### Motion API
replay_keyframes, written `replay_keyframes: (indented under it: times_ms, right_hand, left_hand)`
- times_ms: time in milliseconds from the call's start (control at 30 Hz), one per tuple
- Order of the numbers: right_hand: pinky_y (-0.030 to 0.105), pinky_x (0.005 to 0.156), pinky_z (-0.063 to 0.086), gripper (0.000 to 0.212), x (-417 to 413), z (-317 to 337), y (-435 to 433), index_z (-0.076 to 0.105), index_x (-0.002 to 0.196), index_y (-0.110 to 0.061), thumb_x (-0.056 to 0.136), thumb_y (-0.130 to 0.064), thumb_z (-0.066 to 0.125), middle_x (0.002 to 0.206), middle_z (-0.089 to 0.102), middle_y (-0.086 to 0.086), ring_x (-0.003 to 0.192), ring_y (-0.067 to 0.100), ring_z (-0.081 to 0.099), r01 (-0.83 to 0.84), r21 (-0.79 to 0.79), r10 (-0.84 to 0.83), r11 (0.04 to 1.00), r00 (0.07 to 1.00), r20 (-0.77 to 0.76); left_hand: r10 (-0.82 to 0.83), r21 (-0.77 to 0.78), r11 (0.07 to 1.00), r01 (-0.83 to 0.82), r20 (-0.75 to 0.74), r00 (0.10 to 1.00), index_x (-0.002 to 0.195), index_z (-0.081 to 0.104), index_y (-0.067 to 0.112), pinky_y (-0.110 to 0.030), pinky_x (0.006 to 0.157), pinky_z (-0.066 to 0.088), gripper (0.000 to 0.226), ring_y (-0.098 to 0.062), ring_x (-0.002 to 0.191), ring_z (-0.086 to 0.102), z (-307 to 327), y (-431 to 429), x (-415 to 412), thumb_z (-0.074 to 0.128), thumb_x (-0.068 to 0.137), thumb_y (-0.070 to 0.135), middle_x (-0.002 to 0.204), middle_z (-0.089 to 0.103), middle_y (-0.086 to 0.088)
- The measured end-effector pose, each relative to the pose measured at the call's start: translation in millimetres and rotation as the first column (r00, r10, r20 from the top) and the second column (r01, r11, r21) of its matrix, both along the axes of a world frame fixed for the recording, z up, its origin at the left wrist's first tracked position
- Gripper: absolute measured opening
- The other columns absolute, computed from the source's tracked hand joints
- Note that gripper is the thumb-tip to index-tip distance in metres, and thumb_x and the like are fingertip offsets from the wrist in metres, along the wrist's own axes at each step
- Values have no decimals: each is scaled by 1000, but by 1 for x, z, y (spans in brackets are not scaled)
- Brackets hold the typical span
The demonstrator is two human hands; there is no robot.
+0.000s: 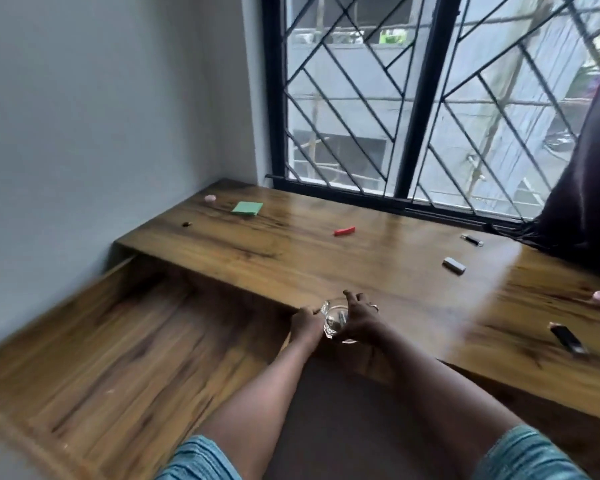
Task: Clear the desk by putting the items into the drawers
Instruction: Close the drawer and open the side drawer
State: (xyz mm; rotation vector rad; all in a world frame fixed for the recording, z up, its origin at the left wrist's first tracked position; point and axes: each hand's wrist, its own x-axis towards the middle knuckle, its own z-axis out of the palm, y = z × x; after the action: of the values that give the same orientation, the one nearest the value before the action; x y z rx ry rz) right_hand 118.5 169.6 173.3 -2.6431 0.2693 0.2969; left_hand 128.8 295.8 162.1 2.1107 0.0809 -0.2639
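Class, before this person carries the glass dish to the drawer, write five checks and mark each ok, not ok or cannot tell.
1. Drawer open to take items: ok.
2. Left hand and right hand at the glass dish: ok.
3. Fingers firmly round the dish: cannot tell, blurred.
4. Dish well back from the edge of the desk: not ok, it sits at the front edge.
5. Desk cleared: not ok, green pad and red item lie on it.
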Motion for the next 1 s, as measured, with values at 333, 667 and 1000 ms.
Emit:
replay_keyframes:
  times_ms: [333,667,1000]
  right_hand:
    - [44,102,40,117,-31,-36,164,16,148,-20,55,-33,85,141,26,10,128,41,31,-202,28,200,979,979,40]
    - [44,105,37,119,-63,-94,302,15,148,-17,55,-37,86,137,25,11,124,40,30,-215,25,216,976,973,-87]
    - [47,108,35,122,-106,-137,340,7,151,-21,59,-38,86,148,11,7,133,41,22,-85,9,84,996,954,-288]
  left_hand:
    - [150,25,989,-148,-69,986,113,70,10,-23,73,45,29,-20,103,67,-22,170,-37,65,86,20,112,71,-9]
    - [-18,251,964,88,-269,963,132,55,11,-25,99,42,40,-23,123,55,-74,306,-51,58,93,20,135,58,-9]
    - [-202,356,863,358,-405,892,126,58,2,-35,98,49,33,-29,118,58,-108,327,-75,49,97,15,128,60,-16]
